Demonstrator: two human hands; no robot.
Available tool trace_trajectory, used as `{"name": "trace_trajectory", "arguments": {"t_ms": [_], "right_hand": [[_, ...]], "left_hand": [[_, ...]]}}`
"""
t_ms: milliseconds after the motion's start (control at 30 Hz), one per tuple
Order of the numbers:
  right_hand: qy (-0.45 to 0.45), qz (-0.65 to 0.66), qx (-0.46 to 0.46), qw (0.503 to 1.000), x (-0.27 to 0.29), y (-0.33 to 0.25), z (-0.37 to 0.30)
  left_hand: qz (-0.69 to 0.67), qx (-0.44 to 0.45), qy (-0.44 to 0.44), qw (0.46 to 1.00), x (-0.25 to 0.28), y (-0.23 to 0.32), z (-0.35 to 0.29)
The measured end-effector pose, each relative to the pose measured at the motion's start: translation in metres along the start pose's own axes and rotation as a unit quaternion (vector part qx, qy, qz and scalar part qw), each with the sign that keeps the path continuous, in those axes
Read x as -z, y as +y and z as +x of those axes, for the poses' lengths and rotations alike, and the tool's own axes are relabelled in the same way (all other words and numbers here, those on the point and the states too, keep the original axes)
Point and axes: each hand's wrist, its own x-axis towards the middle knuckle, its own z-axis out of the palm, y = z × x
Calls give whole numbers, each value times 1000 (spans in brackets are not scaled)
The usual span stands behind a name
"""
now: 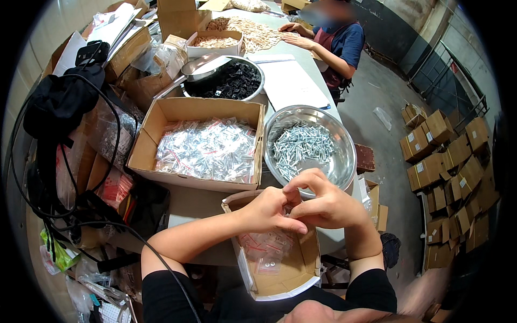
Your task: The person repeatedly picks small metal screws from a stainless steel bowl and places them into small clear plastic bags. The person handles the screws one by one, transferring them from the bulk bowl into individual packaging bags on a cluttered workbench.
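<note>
My left hand (269, 211) and my right hand (327, 204) meet above a small open cardboard box (293, 272). Fingers are curled on both, thumbs and fingertips pressed close together. Whatever lies between them is too small or too hidden to make out. Inside the small box are clear zip bags (268, 265) with red strips, some showing small washers. Just beyond my right hand stands a steel bowl (344, 161) of silvery screws (304, 145). A larger cardboard box (144, 142), beyond my left hand, is filled with little clear bags (207, 148) of metal parts.
Farther back sit a bowl of black parts (231, 81) with a steel scoop (202, 65), white paper (293, 83) and a pile of wooden pieces (256, 35). Another person (339, 46) works at the far right edge. Black cables (116, 223) hang at left; cartons (458, 177) stack on the floor at right.
</note>
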Motion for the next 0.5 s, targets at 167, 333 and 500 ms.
{"name": "trace_trajectory", "arguments": {"t_ms": [167, 333, 500], "right_hand": [[45, 20, -46, 998, -2, 7, -3], [114, 50, -97, 987, -5, 7, -2], [-18, 19, -186, 982, -13, -3, -4]], "left_hand": [[-103, 60, 29, 992, -1, -4, 1], [-184, 38, 63, 980, 7, -2, 3], [-286, 32, 104, 952, 14, 9, -3]]}}
